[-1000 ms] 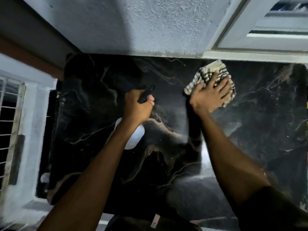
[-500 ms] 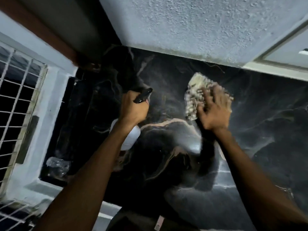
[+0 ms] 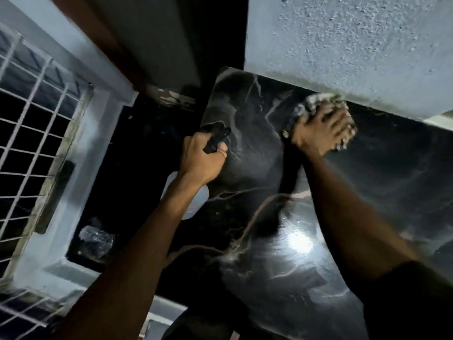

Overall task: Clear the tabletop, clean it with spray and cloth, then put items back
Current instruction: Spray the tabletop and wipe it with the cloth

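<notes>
Both arms reach fwd over the dark marble tabletop (image 3: pixel 282 253). Right hand (image 3: pixel 323 128), fingers spread, presses the blurred cloth (image 3: pixel 316 104) flat at the far edge by the wall. Left hand (image 3: pixel 199 160) is fisted round the spray bottle (image 3: pixel 196 200), w/ black trigger head up.

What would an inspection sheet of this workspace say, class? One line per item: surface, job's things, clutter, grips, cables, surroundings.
Surface: dark marble-patterned tabletop, glossy, a bright light glare on it, nothing standing on it.
Job's things: spray bottle, white body, black trigger; patterned cloth at the far edge by the wall.
Clutter: crumpled clear plastic lying off the table's left side.
Grips: left hand closed on the bottle; right hand pressing the cloth flat.
Cables: nothing seen.
Surroundings: textured wall; barred window grille.
</notes>
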